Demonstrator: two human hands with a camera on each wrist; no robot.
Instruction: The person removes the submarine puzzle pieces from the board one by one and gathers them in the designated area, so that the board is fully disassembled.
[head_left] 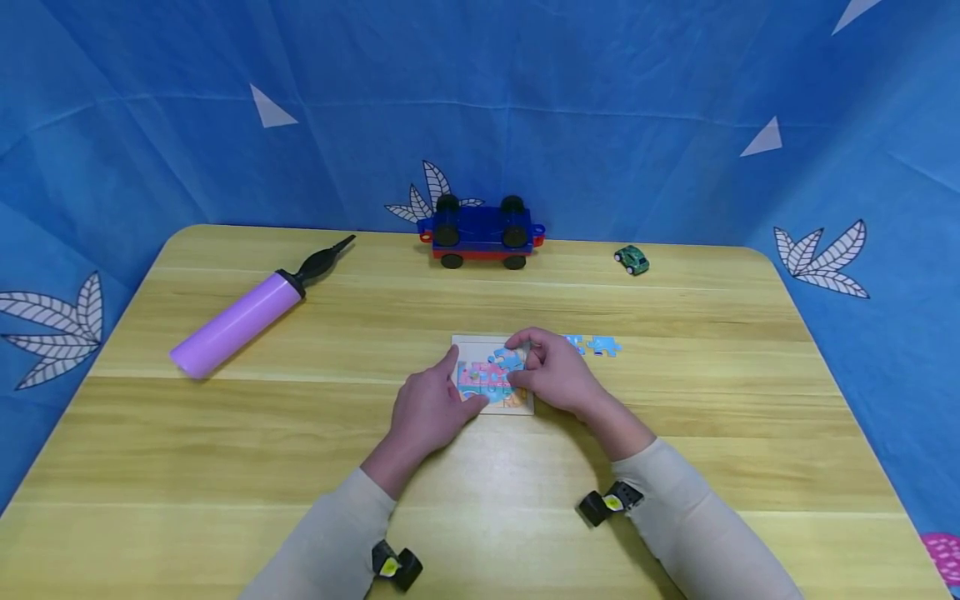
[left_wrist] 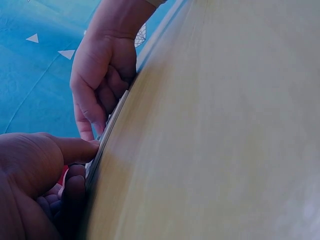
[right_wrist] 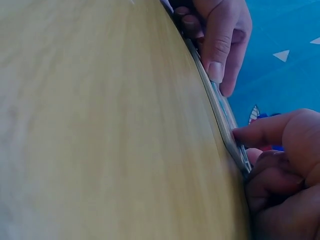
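A small jigsaw board point(head_left: 492, 410) with a pale frame lies on the table, partly filled with pink, blue and orange pieces. My left hand point(head_left: 429, 410) holds its lower left corner, the thumb at the near edge and a finger along the left side. Over the upper right of the board, my right hand point(head_left: 557, 372) pinches a blue puzzle piece point(head_left: 507, 359) between thumb and index finger; the piece looks skewed against the others. Both wrist views show the board point(right_wrist: 215, 102) edge-on, with the left hand point(left_wrist: 30, 167) and right hand point(left_wrist: 102, 75) close together.
Loose blue puzzle pieces point(head_left: 603, 345) lie right of the board, partly behind the right hand. At the back are a blue and red toy wagon point(head_left: 480, 232) on its side and a small green toy car point(head_left: 632, 260). A purple hand pump point(head_left: 238, 323) lies at the left.
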